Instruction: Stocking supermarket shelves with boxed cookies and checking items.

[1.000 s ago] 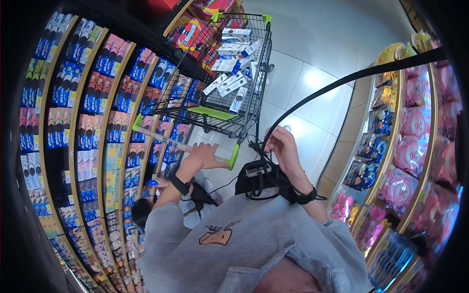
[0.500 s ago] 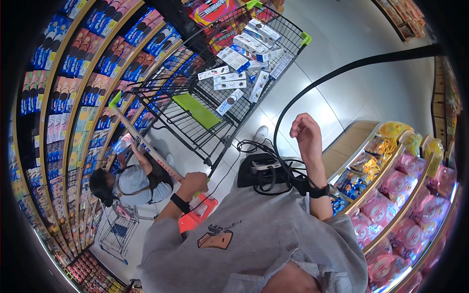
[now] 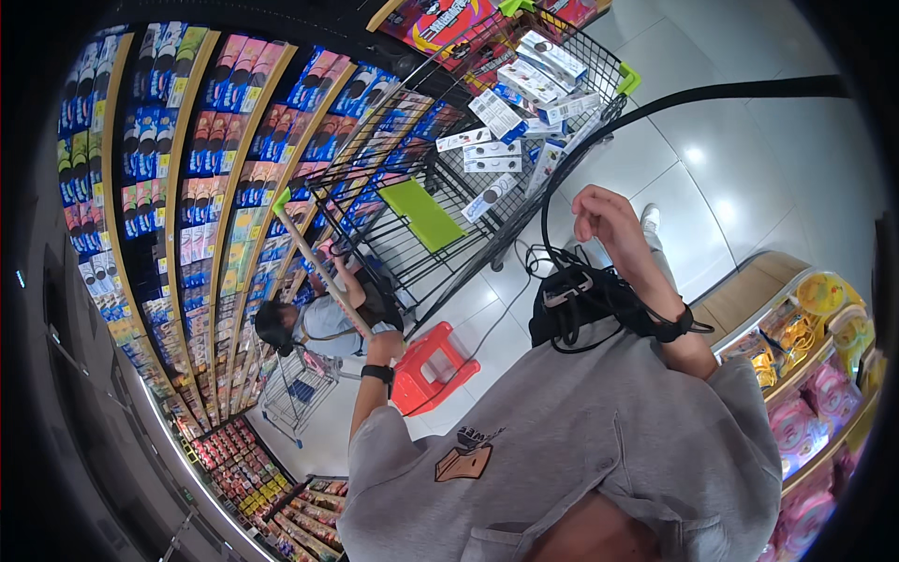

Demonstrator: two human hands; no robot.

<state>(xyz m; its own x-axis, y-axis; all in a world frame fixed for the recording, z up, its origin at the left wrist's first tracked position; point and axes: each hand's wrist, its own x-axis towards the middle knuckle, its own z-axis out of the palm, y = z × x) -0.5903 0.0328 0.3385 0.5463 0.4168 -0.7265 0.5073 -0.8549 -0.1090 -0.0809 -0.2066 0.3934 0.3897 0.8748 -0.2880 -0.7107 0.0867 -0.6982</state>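
Note:
My left hand [image 3: 384, 349] is closed around the near end of the pale handle bar [image 3: 323, 267] of a shopping cart. The black wire cart [image 3: 440, 309] has green corner pieces and a green seat flap [image 3: 421, 215]. White-and-blue snack boxes [image 3: 499, 114] lie loosely piled at its far end. My right hand [image 3: 613, 220] is raised beside the cart's near right side, fingers loosely curled, with nothing visible in it. A black cable [image 3: 674, 98] arcs past it to a black pouch [image 3: 562, 309] at my waist.
Tall shelves of packaged biscuits [image 3: 211, 140] line the left. Close by, a person in a light shirt [image 3: 323, 323] is low down beside a smaller cart [image 3: 295, 389]. A red plastic stool [image 3: 435, 370] stands near my left arm. Shelves with pink packages [image 3: 805, 421] are on the right.
The view has swung, so the cart, shelves and person appear further right. More of the red stool shows. My left hand stays on the handle; my right remains raised. A white shoe has shifted rightward.

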